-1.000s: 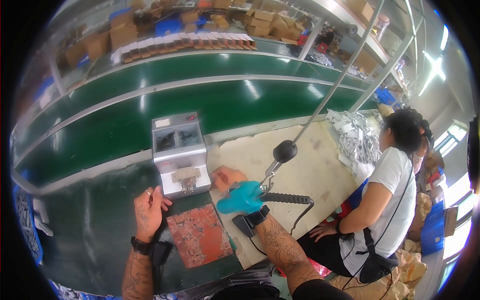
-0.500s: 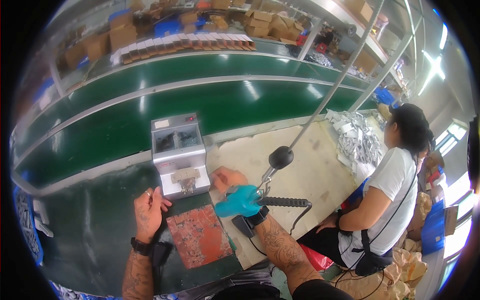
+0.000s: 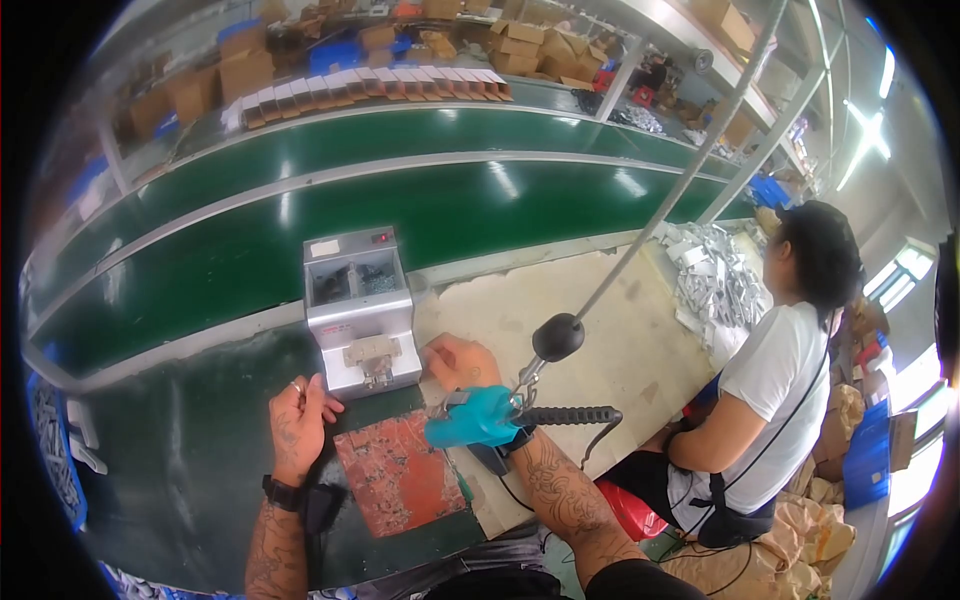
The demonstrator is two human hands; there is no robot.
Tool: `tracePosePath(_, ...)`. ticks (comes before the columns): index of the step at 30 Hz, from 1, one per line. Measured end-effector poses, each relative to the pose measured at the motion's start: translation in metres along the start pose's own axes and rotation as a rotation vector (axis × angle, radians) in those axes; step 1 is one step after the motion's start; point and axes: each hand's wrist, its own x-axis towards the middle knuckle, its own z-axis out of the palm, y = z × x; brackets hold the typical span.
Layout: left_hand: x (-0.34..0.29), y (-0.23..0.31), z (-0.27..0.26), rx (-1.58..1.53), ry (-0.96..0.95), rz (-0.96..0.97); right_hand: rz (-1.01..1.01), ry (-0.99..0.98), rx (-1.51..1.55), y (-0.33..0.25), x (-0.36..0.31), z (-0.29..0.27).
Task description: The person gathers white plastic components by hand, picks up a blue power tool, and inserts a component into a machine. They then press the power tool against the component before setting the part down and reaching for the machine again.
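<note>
A silver screw feeder (image 3: 362,312) stands on the dark green bench, small screws in its open-topped bin. My left hand (image 3: 298,425), fingers bent and together, presses against its lower left corner. At its right side my right hand (image 3: 463,362) curls its fingers against the casing; some fingertips are hidden. Together the hands hold the feeder between them. A teal electric screwdriver (image 3: 472,416) hangs over my right wrist, covering part of it, with neither hand around it. A worn red mat (image 3: 400,475) lies in front of the feeder.
A black weight (image 3: 558,338) on a slanting rod carries the screwdriver. Pale paper (image 3: 560,300) covers the bench's right side, with heaped silver metal parts (image 3: 708,275) beyond. A co-worker in a white shirt (image 3: 775,360) sits at right. A green conveyor (image 3: 400,210) runs behind.
The hanging screwdriver and its weight have swung slightly left. The feeder has shifted barely to the right between my hands. The co-worker has leaned leftward, arm moved too.
</note>
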Motion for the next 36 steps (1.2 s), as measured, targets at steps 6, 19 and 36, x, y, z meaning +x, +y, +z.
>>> tracePosePath(6,0.000,0.000,0.000,-0.004,0.003,-0.005,-0.005,-0.007,0.011,0.002,0.000,0.000)
tracePosePath(19,0.001,0.001,0.000,-0.025,0.013,-0.027,-0.001,-0.060,-0.048,-0.001,0.000,-0.001)
tracePosePath(36,0.000,0.000,-0.001,-0.050,0.010,-0.024,-0.025,-0.086,-0.022,0.006,0.000,-0.001)
